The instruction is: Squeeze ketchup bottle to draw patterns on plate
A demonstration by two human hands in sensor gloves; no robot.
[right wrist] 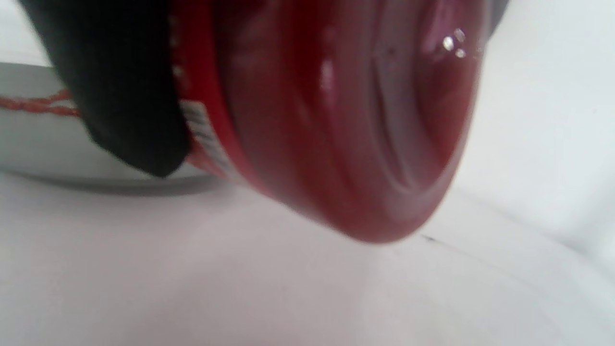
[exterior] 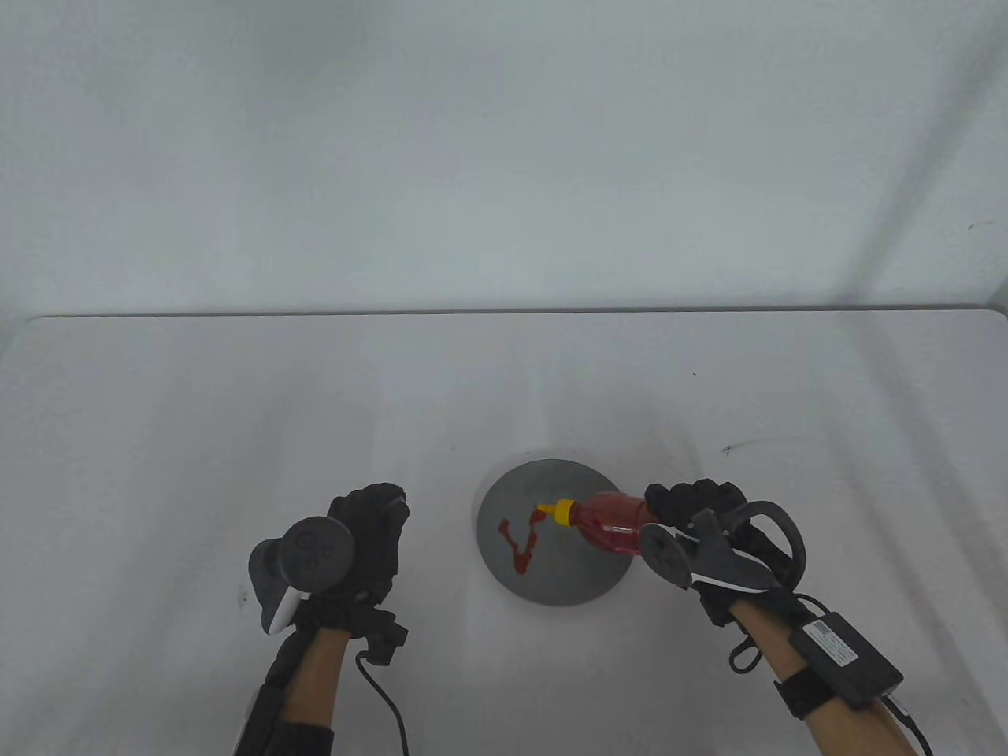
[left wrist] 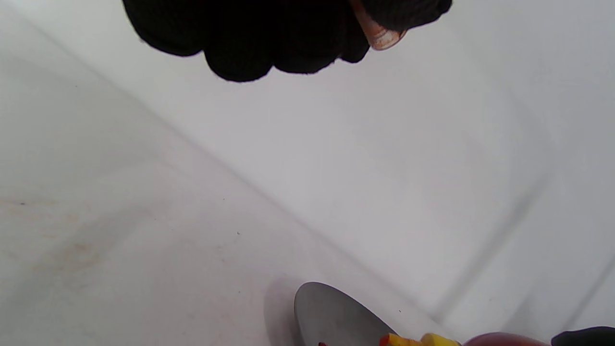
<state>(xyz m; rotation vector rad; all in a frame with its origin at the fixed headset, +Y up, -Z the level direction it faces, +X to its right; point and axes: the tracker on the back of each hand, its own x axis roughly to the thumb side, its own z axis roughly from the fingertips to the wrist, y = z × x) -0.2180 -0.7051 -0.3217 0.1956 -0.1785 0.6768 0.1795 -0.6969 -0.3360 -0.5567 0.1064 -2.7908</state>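
Hands, two, gloved in black, enter from the near edge of the white table [exterior: 197, 409], each with a tracker strapped to its back.

Left hand [exterior: 366, 543]: rests on the table left of the plate, well apart from it. Fingers curled loosely under; in the left wrist view the curled fingertips [left wrist: 250, 53] hang from the top edge and hold nothing. Cable trails from the wrist toward the near edge.

Right hand [exterior: 701, 512]: at the plate's right edge, fingers wrapped round the base end of the ketchup bottle [exterior: 610, 520]. A black box is strapped to the forearm behind it.

Ketchup bottle: clear body, red contents, yellow cap [exterior: 561, 513]. Held on its side, close to level, above the right part of the plate, nozzle pointing left over the plate's middle. In the right wrist view the bottle's round red base [right wrist: 365, 120] fills the frame, a gloved finger [right wrist: 120, 86] lying across its left side; blurred.

Plate [exterior: 551, 587]: round, flat, dark grey, on the table between the two hands, nearer the right one. Carries a red ketchup line [exterior: 520, 543], roughly V-shaped, its upper right end just beside the nozzle tip; whether the nozzle touches it cannot be told.

Wall: pale, plain, beyond the table's far edge.
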